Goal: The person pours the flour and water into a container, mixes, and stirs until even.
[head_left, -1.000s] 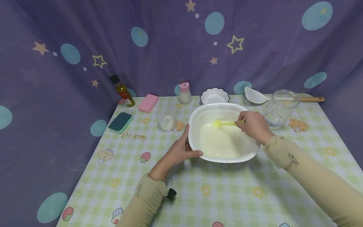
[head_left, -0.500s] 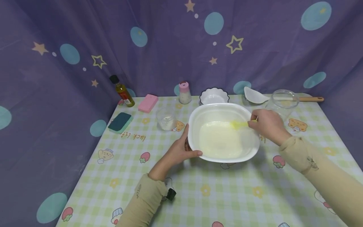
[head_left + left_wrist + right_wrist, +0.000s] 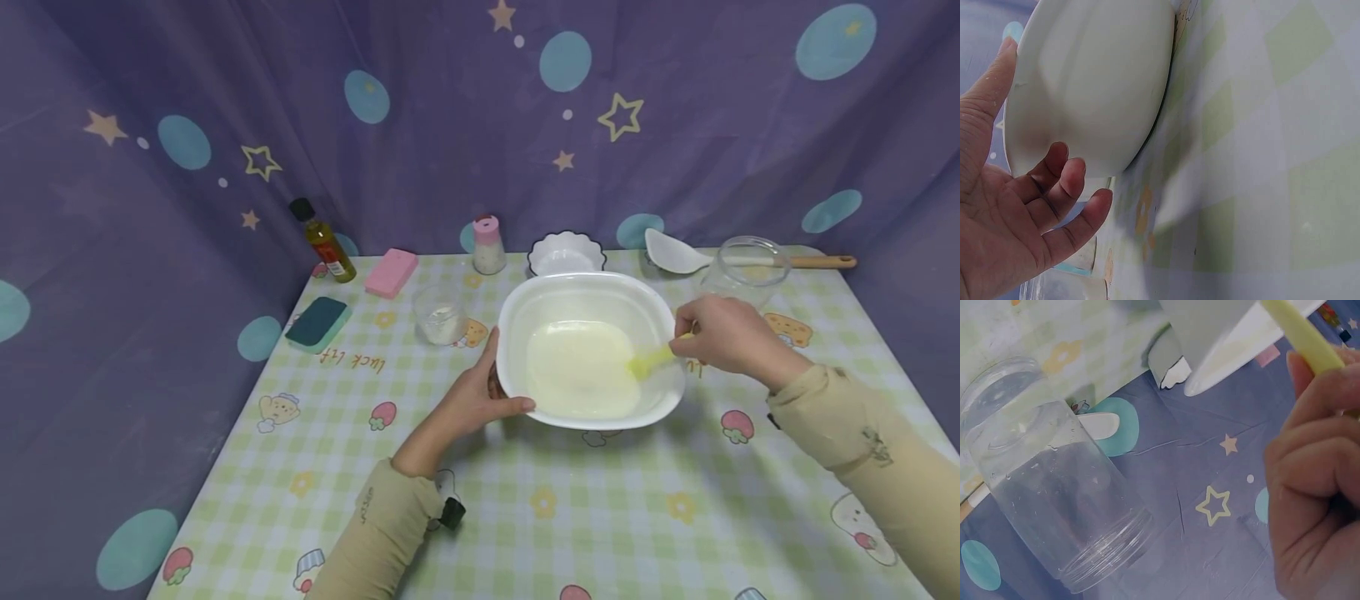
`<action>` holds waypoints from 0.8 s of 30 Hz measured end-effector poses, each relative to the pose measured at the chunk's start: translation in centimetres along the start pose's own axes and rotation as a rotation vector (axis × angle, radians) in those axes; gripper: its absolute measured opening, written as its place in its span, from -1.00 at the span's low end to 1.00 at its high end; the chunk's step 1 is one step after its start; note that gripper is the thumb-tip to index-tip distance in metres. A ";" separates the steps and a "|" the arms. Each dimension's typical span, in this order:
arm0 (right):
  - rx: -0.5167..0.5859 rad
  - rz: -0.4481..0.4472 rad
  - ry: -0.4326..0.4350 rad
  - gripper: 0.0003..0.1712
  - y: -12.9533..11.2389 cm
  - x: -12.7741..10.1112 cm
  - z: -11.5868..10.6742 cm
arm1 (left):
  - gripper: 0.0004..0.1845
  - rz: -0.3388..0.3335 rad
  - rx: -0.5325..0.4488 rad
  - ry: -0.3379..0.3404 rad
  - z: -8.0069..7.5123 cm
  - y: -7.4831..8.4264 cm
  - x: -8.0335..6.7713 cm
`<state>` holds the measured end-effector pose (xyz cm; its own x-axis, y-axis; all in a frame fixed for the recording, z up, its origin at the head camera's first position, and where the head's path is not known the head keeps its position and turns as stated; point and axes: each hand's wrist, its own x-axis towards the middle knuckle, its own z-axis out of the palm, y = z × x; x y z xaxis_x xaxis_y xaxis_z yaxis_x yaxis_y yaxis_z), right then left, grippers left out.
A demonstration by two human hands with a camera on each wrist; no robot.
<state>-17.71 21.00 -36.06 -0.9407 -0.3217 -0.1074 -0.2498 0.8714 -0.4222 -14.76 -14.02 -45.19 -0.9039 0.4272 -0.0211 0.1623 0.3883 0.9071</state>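
A white basin [image 3: 517,312] with pale, milky liquid [image 3: 581,367] in it stands on the table. My left hand [image 3: 472,396] holds its left side, the thumb over the rim and the fingers against the outer wall. In the left wrist view, that hand's curled fingertips [image 3: 1072,178] lie along the basin's side [image 3: 1097,81]. At the right rim, my right hand [image 3: 723,333] pinches the handle of a yellow spoon [image 3: 652,361], whose end dips into the liquid near the right wall. The right wrist view shows the yellow handle [image 3: 1304,337] between thumb and fingers.
Beyond the right hand stands a clear jar [image 3: 750,267], with a white ladle [image 3: 675,252] behind it. A scalloped dish [image 3: 567,252], pink-capped shaker [image 3: 489,250], small cup of white powder [image 3: 441,321], two sponges [image 3: 318,323] and oil bottle [image 3: 326,246] line the back and left.
My right hand has moved rightward and then a little nearer, drawing the yellow spoon from the basin's back middle to its right side. My left hand stays on the basin.
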 end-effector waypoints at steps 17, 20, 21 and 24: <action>0.158 -0.056 -0.176 -0.82 -0.7 0.0 0.9 | 0.28 0.005 0.032 0.008 0.0 0.0 0.1; 0.152 -0.106 -0.139 -0.81 -0.8 0.2 1.7 | 0.28 0.001 0.032 0.005 0.0 0.1 0.1; 0.145 -0.123 -0.126 -0.80 -0.8 0.3 2.1 | 0.27 0.000 0.034 0.005 0.0 0.1 0.1; 0.136 -0.145 -0.096 -0.79 -1.1 0.6 3.1 | 0.26 -0.004 0.034 -0.001 -0.1 0.9 -0.1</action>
<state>-17.32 18.73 -38.42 -0.8694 -0.4797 -0.1187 -0.3420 0.7574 -0.5562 -14.53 -13.79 -44.33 -0.9043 0.4262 -0.0253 0.1719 0.4177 0.8922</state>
